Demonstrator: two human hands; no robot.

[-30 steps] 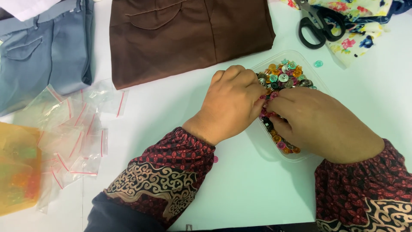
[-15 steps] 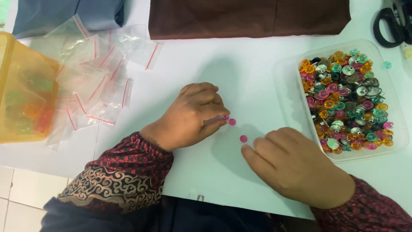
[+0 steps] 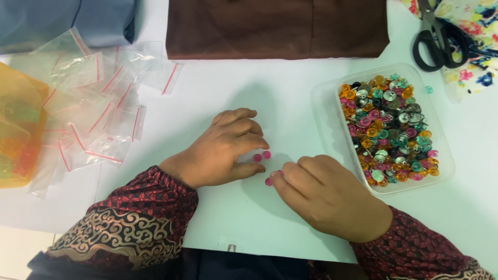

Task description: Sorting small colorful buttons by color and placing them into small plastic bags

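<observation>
Pink buttons point(image 3: 262, 156) on white counter point(image 3: 290, 109) between both grips, left hand point(image 3: 223, 150) loosely curled fingertips touching two, right hand point(image 3: 324, 194) fingertips pinching one, clear tray point(image 3: 324, 111) of mixed buttons just right.

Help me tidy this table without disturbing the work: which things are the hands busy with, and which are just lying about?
In use:
left hand
right hand
pink buttons on the table
clear tray of mixed buttons

Lying about:
small zip bags
brown cloth
blue cloth
scissors
floral cloth
orange bag
</observation>
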